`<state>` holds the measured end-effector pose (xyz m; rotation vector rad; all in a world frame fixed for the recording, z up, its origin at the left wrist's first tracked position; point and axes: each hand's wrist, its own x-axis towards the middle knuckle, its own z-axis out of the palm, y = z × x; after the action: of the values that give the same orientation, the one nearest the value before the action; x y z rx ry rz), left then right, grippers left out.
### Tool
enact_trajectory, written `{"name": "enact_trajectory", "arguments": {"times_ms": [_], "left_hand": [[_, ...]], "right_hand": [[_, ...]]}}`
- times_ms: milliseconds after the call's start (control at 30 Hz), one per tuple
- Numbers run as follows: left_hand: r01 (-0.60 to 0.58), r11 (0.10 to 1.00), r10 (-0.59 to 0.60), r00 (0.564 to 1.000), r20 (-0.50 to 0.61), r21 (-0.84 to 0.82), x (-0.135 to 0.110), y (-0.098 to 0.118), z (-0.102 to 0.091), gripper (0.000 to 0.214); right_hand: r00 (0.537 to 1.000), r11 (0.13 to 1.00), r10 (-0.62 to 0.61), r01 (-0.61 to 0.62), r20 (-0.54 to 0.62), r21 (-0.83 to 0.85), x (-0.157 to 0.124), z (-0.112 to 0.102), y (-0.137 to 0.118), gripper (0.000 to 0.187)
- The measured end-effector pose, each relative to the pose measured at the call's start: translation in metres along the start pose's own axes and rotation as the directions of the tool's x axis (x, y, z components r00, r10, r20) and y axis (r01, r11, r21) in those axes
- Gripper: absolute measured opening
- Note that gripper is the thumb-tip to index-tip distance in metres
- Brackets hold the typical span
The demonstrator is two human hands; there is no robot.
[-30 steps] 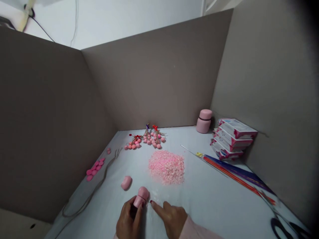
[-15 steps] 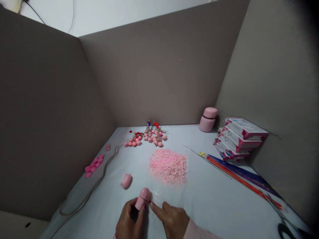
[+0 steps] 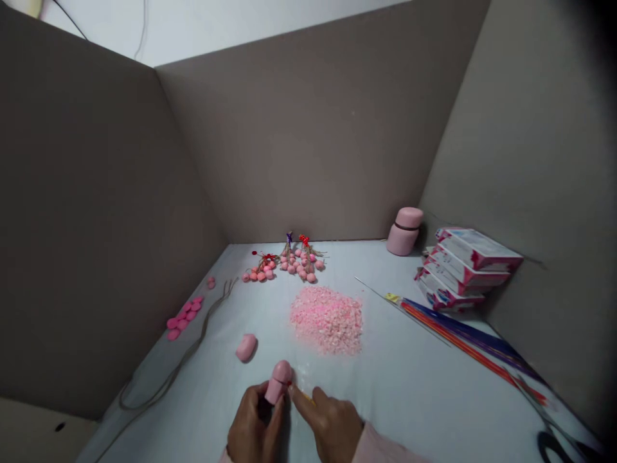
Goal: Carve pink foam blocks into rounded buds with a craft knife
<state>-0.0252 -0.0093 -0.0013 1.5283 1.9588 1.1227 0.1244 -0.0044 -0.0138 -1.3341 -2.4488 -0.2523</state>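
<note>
My left hand (image 3: 253, 427) is closed, thumb and fingers pinching the lower end of a pink soap bar (image 3: 281, 371). The bar is held tilted just above the white table, and a dark groove runs across its middle. At the bar's right side is my right hand (image 3: 330, 418), closed with the index finger stretched along a thin tool (image 3: 309, 399). Only a bit of yellow and a red tip at the groove show; the rest of the tool is hidden by the fingers. A second pink soap piece (image 3: 246, 347) lies to the left of the bar.
Pink shavings (image 3: 328, 320) are heaped mid-table. Bundles of pink balls (image 3: 303, 263) lie behind. Pink discs (image 3: 184, 317) and twine (image 3: 202, 331) are at left. At right are stacked boxes (image 3: 467, 267), a pink flask (image 3: 405, 231), coloured sticks (image 3: 463, 344) and scissors (image 3: 549, 440).
The view has shifted slightly. Both hands stay at the soap bar, and a yellow part of the tool now shows beside my right index finger.
</note>
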Motion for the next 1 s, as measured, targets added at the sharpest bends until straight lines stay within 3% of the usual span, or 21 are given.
{"name": "enact_trajectory", "arguments": {"times_ms": [167,267,367,467,633,1000], "left_hand": [[-0.036,0.999,0.036,0.999,0.034,-0.017,0.000,-0.003,-0.002,0.034],[-0.151,0.988,0.152,0.988,0.033,-0.033,0.002,-0.007,-0.003,0.031],[-0.308,0.951,0.308,0.952,-0.003,-0.018,0.004,-0.014,0.000,0.026],[-0.392,0.920,0.392,0.919,-0.034,0.001,0.004,-0.021,0.005,0.025],[-0.411,0.911,0.412,0.910,-0.052,0.040,-0.001,-0.022,0.012,0.024],[-0.464,0.859,0.484,0.873,-0.050,0.215,-0.004,-0.019,0.017,0.023]], "right_hand": [[1.000,1.000,0.004,-0.004,-0.002,-0.011,-0.001,-0.002,0.000,0.047],[1.000,1.000,0.019,-0.020,-0.020,-0.024,-0.002,-0.001,0.001,0.045],[1.000,1.000,0.017,-0.017,-0.020,-0.022,-0.008,0.000,0.005,0.051],[1.000,0.999,0.016,-0.017,-0.026,-0.033,-0.017,-0.001,0.012,0.056],[0.997,0.995,0.039,-0.044,-0.060,-0.089,-0.028,-0.006,0.017,0.051],[0.996,0.998,0.052,-0.055,-0.068,-0.040,-0.032,-0.003,0.018,0.045]]}}
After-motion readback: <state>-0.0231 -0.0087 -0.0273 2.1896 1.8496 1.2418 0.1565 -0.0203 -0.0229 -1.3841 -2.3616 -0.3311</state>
